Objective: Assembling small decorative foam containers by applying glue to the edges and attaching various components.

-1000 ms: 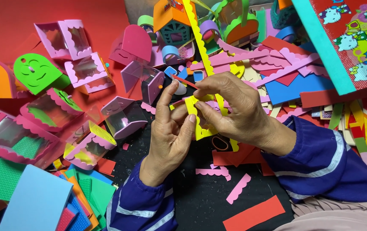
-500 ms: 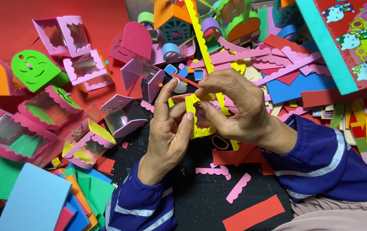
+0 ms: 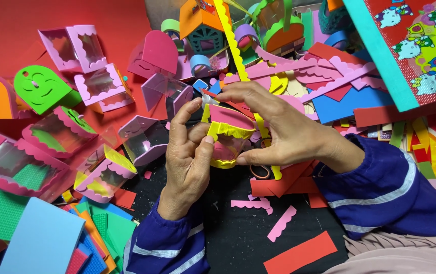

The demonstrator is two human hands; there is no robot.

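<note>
Both my hands hold one small foam craft box (image 3: 226,136) over the black mat. It has a pink top, yellow scalloped trim and a clear plastic window. My left hand (image 3: 187,155) grips its left side, thumb and fingers pressed against the yellow edge. My right hand (image 3: 274,127) arches over it from the right, fingertips on the pink top and thumb under the box. A long yellow scalloped strip (image 3: 230,38) runs away from the box toward the top of the view. Blue sleeves with white stripes cover both wrists.
Finished pink window boxes (image 3: 83,48) and a green smiley cutout (image 3: 40,89) lie on red foam at left. Stacked foam sheets (image 3: 40,238) sit at lower left. Pink scalloped scraps (image 3: 281,223) and a red strip (image 3: 299,253) lie on the black mat (image 3: 238,238). A patterned bag (image 3: 411,45) is at upper right.
The box has turned in my hands, now showing its pink top and clear window. My right fingers have spread wider over it; my left thumb has shifted onto the yellow trim.
</note>
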